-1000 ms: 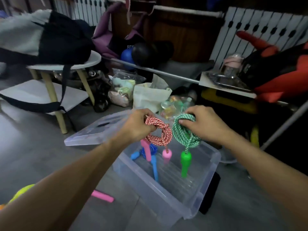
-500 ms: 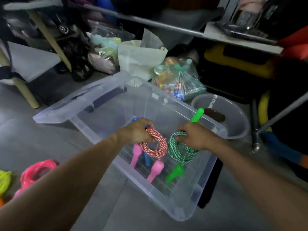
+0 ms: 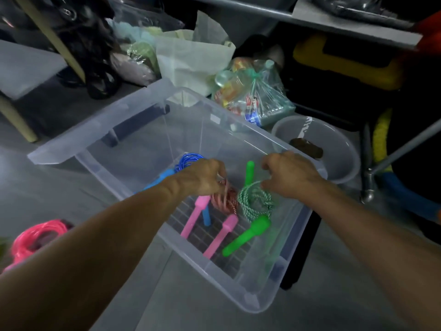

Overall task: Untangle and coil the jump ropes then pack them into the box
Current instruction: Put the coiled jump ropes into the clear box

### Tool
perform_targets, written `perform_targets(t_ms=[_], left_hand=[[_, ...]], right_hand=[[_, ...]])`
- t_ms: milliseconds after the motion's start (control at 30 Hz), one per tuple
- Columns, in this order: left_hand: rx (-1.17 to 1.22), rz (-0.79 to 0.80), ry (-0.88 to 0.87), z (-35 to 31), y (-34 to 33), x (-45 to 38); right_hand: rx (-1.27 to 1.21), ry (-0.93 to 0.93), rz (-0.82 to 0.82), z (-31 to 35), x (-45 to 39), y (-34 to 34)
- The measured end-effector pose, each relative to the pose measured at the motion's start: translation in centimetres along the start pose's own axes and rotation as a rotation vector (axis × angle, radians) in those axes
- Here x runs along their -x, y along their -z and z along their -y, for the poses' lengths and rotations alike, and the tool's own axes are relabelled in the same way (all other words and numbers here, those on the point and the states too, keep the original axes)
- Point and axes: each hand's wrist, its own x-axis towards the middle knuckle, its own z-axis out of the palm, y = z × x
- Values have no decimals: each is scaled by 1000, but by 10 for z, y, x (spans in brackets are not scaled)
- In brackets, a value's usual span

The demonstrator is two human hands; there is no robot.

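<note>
Below the two forearms, nearest the viewer, the clear plastic storage box (image 3: 260, 299) sits on the grey floor (image 3: 59, 194), its near corner rounded. To the left of the left forearm, a coiled neon-pink jump rope (image 3: 35, 237) lies on that floor outside the box. Inside the box, under the hands, rest two coiled ropes: a red-and-white braided jump rope with pink handles (image 3: 224, 201) and, just beside it on the right, a green-and-white braided jump rope with green handles (image 3: 256, 201). The left hand (image 3: 202, 177) is curled around the top of the red-and-white coil, fingers hooked into its loops. The right hand (image 3: 288, 175) hovers at the upper edge of the green coil with its fingers loosely bent; whether they pinch the cord, I cannot tell. Beyond the left hand, a blue jump rope with blue handles (image 3: 188, 160) lies deeper in the box. Past the box's far left wall leans its clear lid (image 3: 95, 130). Beyond the right hand stands a round grey plastic tub (image 3: 343, 149), and farther back a clear bag of packaged items (image 3: 255, 96).
</note>
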Motion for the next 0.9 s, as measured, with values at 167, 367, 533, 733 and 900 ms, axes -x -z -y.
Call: perform_targets(t_ms=[167,367,533,733,900], left_hand=[[-57,-116,-96,-2,29,51],[-249,-248,-182,8,76,147],[-300,-325,-156,33,113,241],[-286,-368,-27,96,111,336],[-174,-475,179,160,71,395]], right_hand=[[-56,91,-90,27,18,26],[-97,320,-221,91,48,79],[-134,488,-268,162,62,113],[-118,648,-259,259,63,115],[-71,807,-248,345,59,90]])
